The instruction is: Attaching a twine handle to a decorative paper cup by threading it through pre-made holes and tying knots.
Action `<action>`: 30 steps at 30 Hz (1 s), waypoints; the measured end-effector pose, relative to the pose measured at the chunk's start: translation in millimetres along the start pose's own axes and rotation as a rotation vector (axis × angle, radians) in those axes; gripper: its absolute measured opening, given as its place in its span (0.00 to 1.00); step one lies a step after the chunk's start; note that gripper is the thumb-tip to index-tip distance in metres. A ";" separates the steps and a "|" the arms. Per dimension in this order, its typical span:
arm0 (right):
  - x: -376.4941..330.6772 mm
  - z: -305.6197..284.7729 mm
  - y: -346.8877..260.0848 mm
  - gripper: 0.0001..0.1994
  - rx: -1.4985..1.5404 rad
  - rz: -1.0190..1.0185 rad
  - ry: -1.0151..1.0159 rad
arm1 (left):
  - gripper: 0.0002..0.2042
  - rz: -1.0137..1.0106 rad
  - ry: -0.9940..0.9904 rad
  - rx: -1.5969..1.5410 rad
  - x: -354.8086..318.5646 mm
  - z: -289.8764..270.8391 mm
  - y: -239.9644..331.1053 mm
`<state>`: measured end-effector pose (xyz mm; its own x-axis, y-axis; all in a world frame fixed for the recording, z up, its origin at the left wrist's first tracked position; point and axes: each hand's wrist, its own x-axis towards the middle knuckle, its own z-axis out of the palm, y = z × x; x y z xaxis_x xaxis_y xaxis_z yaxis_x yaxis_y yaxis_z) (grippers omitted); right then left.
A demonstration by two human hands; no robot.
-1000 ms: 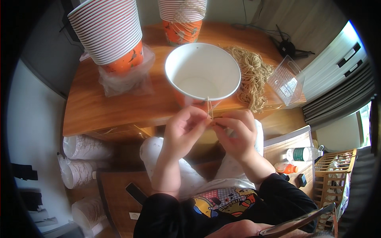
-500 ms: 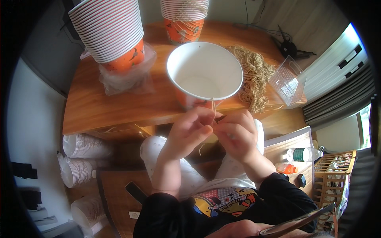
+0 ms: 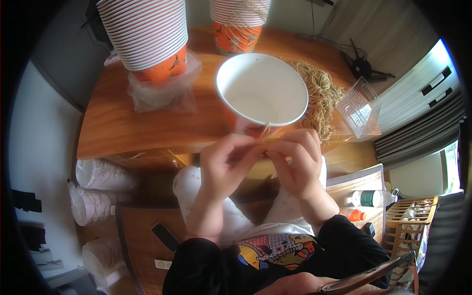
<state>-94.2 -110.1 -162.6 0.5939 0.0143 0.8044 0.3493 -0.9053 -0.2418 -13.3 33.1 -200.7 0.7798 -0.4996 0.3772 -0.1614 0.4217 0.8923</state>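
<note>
A large paper bucket (image 3: 260, 88), white inside and orange outside, stands upright at the table's near edge. Beige string (image 3: 268, 129) runs through its near rim down to my fingers. My left hand (image 3: 228, 160) pinches the string just below that rim. Close against it, my right hand (image 3: 297, 157) is closed too, thumb and forefinger on the string. The fingertips nearly meet and hide most of the string between them. To the right of the bucket lies a heap of loose beige strings (image 3: 319, 96).
A tall stack of nested buckets (image 3: 147, 34) rests in crumpled plastic at the left; another stack (image 3: 238, 32), draped with strings, stands behind. A clear plastic tray (image 3: 360, 107) is at the table's right. Wrapped bucket stacks (image 3: 101, 174) lie below left, near a phone (image 3: 166, 237).
My hands have drawn closer together at the string, and the left fingers have closed further on it. The whole view has shifted slightly.
</note>
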 end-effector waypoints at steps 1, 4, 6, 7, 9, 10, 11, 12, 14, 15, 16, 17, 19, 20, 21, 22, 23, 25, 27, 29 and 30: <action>2.3 0.5 0.8 0.11 0.002 -0.006 -0.004 | 0.05 0.101 0.047 0.170 0.2 0.8 0.2; 11.4 0.5 1.7 0.12 -0.052 -0.066 0.013 | 0.06 0.329 0.129 0.498 2.8 1.5 6.0; 16.6 0.8 0.6 0.12 -0.045 -0.087 0.000 | 0.06 0.456 0.163 0.659 5.1 -0.2 9.2; 18.6 0.9 0.1 0.11 -0.041 -0.104 -0.008 | 0.07 0.510 0.174 0.682 6.5 -1.2 9.7; 21.0 0.6 0.4 0.11 -0.031 -0.113 -0.023 | 0.07 0.562 0.191 0.706 9.8 -3.6 7.7; 22.3 0.7 0.4 0.11 -0.023 -0.118 -0.034 | 0.08 0.638 0.210 0.716 11.7 -5.1 4.7; 24.4 0.6 0.1 0.11 -0.022 -0.120 -0.037 | 0.10 0.713 0.228 0.724 12.6 -5.7 3.1; 26.8 0.5 -0.1 0.11 -0.024 -0.134 -0.054 | 0.10 0.711 0.231 0.724 12.3 -5.6 3.0; 29.0 2.1 0.4 0.11 -0.026 -0.149 -0.074 | 0.09 0.670 0.223 0.695 11.6 -5.1 2.7; 29.3 3.6 0.8 0.11 -0.022 -0.153 -0.074 | 0.09 0.669 0.226 0.694 11.2 -5.5 2.2; 29.1 5.1 0.8 0.12 -0.018 -0.157 -0.074 | 0.09 0.650 0.237 0.681 10.8 -6.1 1.8; 29.1 5.3 0.4 0.12 -0.018 -0.160 -0.075 | 0.09 0.635 0.247 0.668 11.4 -5.8 2.3; 27.1 5.6 -1.3 0.14 0.027 -0.116 0.019 | 0.08 0.623 0.250 0.633 11.5 -4.6 0.5; 24.0 5.9 -0.7 0.14 0.026 -0.117 0.018 | 0.08 0.607 0.250 0.597 11.5 -4.5 -0.4; 19.8 6.1 1.1 0.15 0.039 -0.131 0.043 | 0.08 0.608 0.252 0.596 11.4 -4.7 -0.2; 16.8 6.8 3.0 0.16 0.051 -0.145 0.070 | 0.08 0.596 0.250 0.594 11.5 -4.6 0.6; 15.1 9.5 4.3 0.17 0.083 -0.166 0.103 | 0.08 0.581 0.246 0.591 11.2 -4.2 0.2; 13.1 11.0 4.2 0.18 0.079 -0.153 0.096 | 0.08 0.586 0.245 0.589 11.2 -3.7 -1.4; 13.1 12.4 1.3 0.18 0.084 -0.141 0.090 | 0.08 0.592 0.247 0.595 10.7 -5.2 -1.1; 14.1 11.6 -2.4 0.19 0.080 -0.050 0.045 | 0.09 0.613 0.249 0.608 10.8 -5.8 -2.4; 14.2 11.9 -2.1 0.19 0.079 -0.050 0.045 | 0.09 0.614 0.249 0.607 10.7 -5.5 -2.5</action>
<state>-77.9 -102.9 -157.1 0.5417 0.0381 0.8397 0.4349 -0.8676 -0.2412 -1.2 30.8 -200.3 0.5482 -0.1095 0.8291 -0.8298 0.0521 0.5555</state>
